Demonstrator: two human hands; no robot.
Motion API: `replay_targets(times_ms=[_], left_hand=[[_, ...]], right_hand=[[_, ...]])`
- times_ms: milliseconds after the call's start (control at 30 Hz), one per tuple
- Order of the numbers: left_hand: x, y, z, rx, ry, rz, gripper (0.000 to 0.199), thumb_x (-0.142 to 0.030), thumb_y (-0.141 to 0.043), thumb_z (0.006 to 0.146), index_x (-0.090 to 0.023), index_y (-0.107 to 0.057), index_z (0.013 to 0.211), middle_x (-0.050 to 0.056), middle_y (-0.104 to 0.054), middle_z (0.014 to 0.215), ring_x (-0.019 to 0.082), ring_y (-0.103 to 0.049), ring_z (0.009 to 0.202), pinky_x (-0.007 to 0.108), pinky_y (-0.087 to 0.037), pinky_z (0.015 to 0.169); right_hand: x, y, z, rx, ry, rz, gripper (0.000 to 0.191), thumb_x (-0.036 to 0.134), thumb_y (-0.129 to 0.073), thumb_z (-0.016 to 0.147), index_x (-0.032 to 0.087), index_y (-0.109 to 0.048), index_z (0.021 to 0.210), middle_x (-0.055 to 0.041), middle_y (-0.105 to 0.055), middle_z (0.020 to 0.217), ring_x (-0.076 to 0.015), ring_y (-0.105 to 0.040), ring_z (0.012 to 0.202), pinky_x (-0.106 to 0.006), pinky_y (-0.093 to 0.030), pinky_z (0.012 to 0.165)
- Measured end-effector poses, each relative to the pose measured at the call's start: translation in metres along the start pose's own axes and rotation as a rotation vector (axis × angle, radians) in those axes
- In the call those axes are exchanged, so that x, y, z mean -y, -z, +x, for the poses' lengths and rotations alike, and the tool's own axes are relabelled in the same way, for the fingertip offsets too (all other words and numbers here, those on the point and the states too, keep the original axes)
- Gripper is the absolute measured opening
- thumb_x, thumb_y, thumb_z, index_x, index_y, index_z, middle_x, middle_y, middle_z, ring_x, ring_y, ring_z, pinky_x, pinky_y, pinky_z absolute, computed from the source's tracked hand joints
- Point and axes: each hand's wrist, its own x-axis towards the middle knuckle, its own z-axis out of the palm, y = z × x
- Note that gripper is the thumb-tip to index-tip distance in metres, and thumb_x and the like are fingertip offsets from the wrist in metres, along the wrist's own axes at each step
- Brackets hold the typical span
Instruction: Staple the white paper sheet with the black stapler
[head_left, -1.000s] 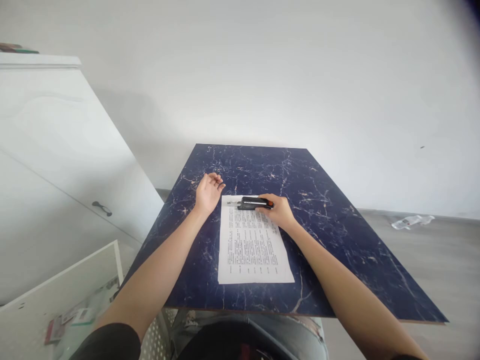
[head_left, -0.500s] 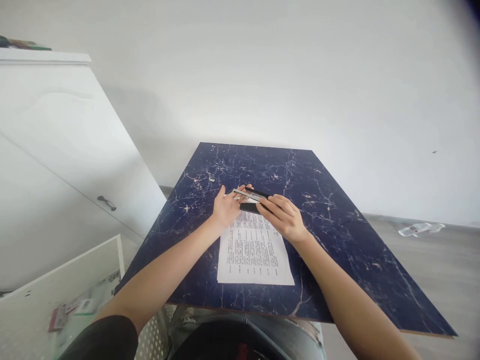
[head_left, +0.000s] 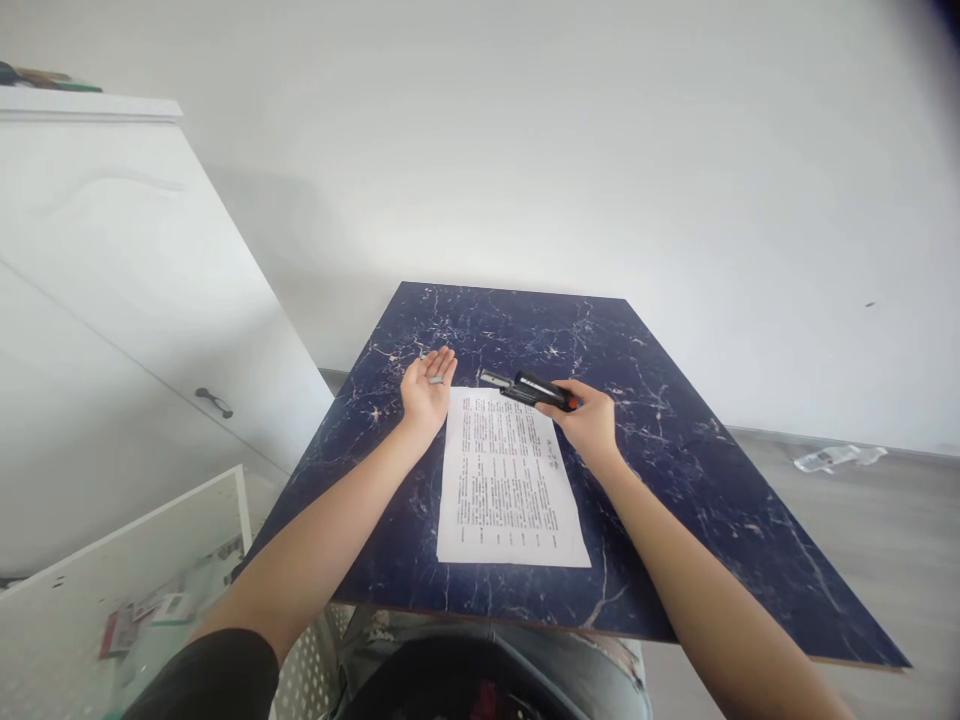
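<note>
My right hand [head_left: 589, 420] is closed around the rear of a black stapler [head_left: 544, 389]. The stapler is swung apart, with its silver metal end pointing left and a small orange-red spot by my fingers. It is above the upper part of a printed sheet of paper [head_left: 510, 500]. My left hand [head_left: 426, 392] is palm up with its fingers stretched out, left of the sheet's top edge. A small grey-silver piece [head_left: 436, 380], which looks like a strip of staples, lies on its fingers.
The dark blue marbled table [head_left: 652, 520] carries the sheet. A white cabinet [head_left: 135, 300] stands to the left, with a white perforated bin [head_left: 150, 535] holding small packets below it. Crumpled clear plastic [head_left: 836, 458] lies on the floor to the right.
My hands have moved apart. The left has drawn back to the left, palm up with the small piece on it; the stapler, now further from it, has turned in my right hand.
</note>
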Motion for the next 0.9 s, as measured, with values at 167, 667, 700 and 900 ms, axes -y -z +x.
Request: replay_targets(times_ms=[167, 667, 700, 900], left_hand=[[-0.003, 0.003, 0.004, -0.015, -0.046, -0.005, 0.020, -0.024, -0.047, 0.098, -0.014, -0.064, 0.095, 0.015, -0.073, 0.104, 0.023, -0.070, 0.109, 0.039, -0.059, 0.098], [0.003, -0.002, -0.002, 0.027, -0.022, 0.006, 0.023, -0.027, -0.047, 0.098, -0.013, -0.065, 0.097, 0.015, -0.071, 0.105, 0.024, -0.067, 0.114, 0.041, -0.053, 0.106], [0.003, -0.001, -0.002, 0.033, -0.025, 0.012, 0.023, -0.027, -0.047, 0.098, -0.013, -0.065, 0.096, 0.015, -0.071, 0.104, 0.023, -0.068, 0.111, 0.040, -0.054, 0.104], [0.000, -0.004, -0.006, 0.151, 0.000, 0.075, 0.024, -0.028, -0.048, 0.099, -0.015, -0.064, 0.086, 0.003, -0.057, 0.070, 0.008, -0.051, 0.055, 0.022, -0.048, 0.056]], right_hand=[[-0.011, -0.012, 0.000, 0.223, -0.035, 0.035, 0.032, 0.040, -0.084, 0.065, 0.021, -0.078, 0.090, -0.0032, -0.075, 0.082, -0.0230, -0.066, 0.072, -0.036, -0.051, 0.070], [-0.011, -0.021, -0.004, 0.298, -0.030, 0.028, 0.027, 0.036, -0.083, 0.066, 0.023, -0.078, 0.088, -0.0012, -0.075, 0.083, -0.0219, -0.067, 0.075, -0.035, -0.050, 0.075], [-0.011, -0.021, -0.004, 0.304, -0.030, 0.029, 0.027, 0.036, -0.083, 0.066, 0.023, -0.078, 0.089, -0.0010, -0.075, 0.083, -0.0216, -0.067, 0.075, -0.035, -0.050, 0.075], [-0.011, -0.021, -0.002, 0.317, -0.026, 0.013, 0.028, 0.037, -0.082, 0.067, 0.022, -0.077, 0.090, -0.0006, -0.075, 0.083, -0.0207, -0.066, 0.074, -0.034, -0.050, 0.075]])
